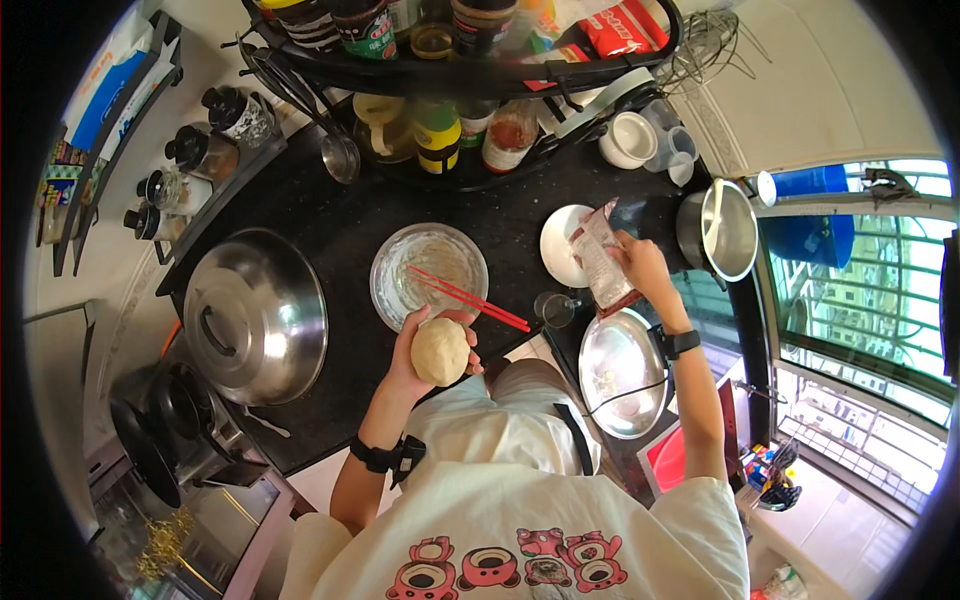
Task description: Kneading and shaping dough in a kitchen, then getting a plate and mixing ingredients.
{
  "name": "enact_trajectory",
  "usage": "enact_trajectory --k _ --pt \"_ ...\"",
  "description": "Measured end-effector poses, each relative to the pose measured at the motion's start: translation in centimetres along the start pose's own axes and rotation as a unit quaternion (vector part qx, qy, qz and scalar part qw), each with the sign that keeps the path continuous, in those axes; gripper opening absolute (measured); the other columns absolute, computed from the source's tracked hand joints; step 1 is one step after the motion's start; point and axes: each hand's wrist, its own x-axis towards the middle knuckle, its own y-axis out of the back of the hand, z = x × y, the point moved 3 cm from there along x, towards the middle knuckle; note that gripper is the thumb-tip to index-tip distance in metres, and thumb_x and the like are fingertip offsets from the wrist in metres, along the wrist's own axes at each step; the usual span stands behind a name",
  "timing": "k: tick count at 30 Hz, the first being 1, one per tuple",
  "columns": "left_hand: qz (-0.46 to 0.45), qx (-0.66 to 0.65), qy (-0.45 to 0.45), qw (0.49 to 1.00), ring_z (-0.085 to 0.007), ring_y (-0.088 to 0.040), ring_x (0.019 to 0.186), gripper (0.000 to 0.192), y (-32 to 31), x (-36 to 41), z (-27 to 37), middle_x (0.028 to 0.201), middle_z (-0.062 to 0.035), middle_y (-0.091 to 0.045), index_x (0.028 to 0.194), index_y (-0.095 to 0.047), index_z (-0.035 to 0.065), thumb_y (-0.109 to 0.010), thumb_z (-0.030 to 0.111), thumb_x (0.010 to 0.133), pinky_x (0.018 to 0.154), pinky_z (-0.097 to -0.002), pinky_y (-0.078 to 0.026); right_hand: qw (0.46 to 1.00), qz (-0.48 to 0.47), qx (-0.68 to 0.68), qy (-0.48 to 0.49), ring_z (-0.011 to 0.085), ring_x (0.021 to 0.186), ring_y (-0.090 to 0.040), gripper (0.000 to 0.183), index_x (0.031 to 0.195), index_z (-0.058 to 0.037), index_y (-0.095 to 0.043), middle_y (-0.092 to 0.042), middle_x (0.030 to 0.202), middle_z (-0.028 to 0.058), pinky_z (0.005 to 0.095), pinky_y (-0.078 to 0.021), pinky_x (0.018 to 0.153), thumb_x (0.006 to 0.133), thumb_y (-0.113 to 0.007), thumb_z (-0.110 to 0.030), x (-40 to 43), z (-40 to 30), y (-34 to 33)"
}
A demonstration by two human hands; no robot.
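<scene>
A smooth ball of dough [440, 352] rests in my left hand [409, 341], held just in front of a metal mixing bowl [382, 259]. Flour or dough residue coats the bowl's inside. Two red chopsticks [480, 301] lean across it, their ends sticking out over the near right rim. My right hand [643, 266] grips a printed plastic packet [598, 259] by its right side. The packet is above the right edge of a white plate [556, 244] and hides part of it. Below the packet stands a small clear glass cup [555, 310].
A large domed metal lid [259, 322] lies on the black counter [337, 217] at left. A shiny metal basin [619, 375] sits at right, below a metal pot [720, 232]. Sauce bottles [437, 139] fill the rack behind. Pans [172, 405] are at far left.
</scene>
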Motion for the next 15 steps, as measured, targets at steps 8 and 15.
enact_trajectory --k 8,15 --pt "-0.025 -0.007 0.008 1.0 -0.031 -0.063 0.074 0.052 0.2 0.3 0.2 0.088 -0.0155 -0.06 0.109 -0.055 0.0035 -0.035 0.048 0.09 0.069 -0.0486 -0.051 1.0 -0.001 -0.005 -0.001 0.0399 0.066 -0.06 0.025 0.1 -0.0111 -0.061 -0.06 0.067 0.0212 0.0474 -0.0478 0.059 0.084 -0.059 -0.029 -0.6 0.8 -0.1" --pt "-0.012 -0.009 0.013 1.0 -0.0308 -0.063 0.073 0.052 0.1 0.5 0.2 0.087 -0.0153 -0.06 0.107 -0.055 0.0035 -0.035 0.048 0.09 0.068 -0.0484 -0.051 1.0 -0.01 -0.014 0.01 0.0405 0.067 -0.059 0.025 0.096 -0.0074 -0.06 -0.059 0.067 0.0219 0.0473 -0.0463 0.058 0.083 -0.06 -0.028 -0.9 1.0 0.1"
